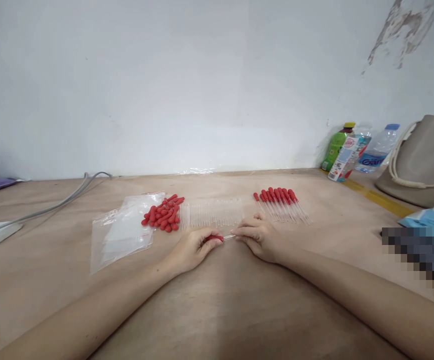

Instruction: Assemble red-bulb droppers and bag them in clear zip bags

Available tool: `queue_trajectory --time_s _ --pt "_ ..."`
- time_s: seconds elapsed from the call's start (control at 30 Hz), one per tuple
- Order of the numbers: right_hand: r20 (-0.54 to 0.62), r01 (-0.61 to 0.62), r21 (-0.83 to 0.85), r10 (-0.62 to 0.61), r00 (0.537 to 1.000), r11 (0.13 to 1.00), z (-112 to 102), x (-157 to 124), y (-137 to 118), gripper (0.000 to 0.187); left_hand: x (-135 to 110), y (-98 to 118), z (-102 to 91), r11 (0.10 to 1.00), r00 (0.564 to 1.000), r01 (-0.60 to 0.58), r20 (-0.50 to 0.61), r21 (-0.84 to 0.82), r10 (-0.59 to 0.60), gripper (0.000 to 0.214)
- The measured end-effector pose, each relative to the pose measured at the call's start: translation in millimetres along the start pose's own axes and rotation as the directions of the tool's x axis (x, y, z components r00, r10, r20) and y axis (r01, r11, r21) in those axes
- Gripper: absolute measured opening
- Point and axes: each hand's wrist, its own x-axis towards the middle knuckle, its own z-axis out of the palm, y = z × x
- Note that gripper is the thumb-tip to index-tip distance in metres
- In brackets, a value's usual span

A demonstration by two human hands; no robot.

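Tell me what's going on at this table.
A person's left hand holds a red, rubbery bulb; the right hand pinches a slim clear tube at the bulb's end. Beyond them lie, left to right, piled loose red bulbs, a row of bare clear tubes, and clear tubes topped with red bulbs.

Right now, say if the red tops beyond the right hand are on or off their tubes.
On: clear tubes extend from the red tops.

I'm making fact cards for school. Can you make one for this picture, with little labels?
Left hand: holds a red bulb
Right hand: fingers on a clear tube
Left side: clear bags, loose red bulbs
Middle: row of clear tubes
Right side: tubes with red bulbs on
Back right: bottles
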Motion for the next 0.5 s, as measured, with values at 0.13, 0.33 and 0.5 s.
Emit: queue_trajectory --time_s 0.13,0.33,0.5 --pt "-0.022 0.016 -0.099 -0.018 1.000 0.995 2 -1 -4 0.023 1 -1 1.8 0.999 0.999 0.035 -0.026 0.029 -0.034 0.018" --pt "0.013 0.005 -0.122 -0.004 1.000 0.993 3 0 -10 0.025 0 -1 2.4 0.999 1.000 0.020 -0.021 0.049 -0.019 0.018" --pt "0.088 -0.050 -0.100 0.059 0.994 0.994 4 1 -14 0.027 -1 -3 3.2 0.997 1.000 -0.022 -0.011 0.076 0.023 0.017"
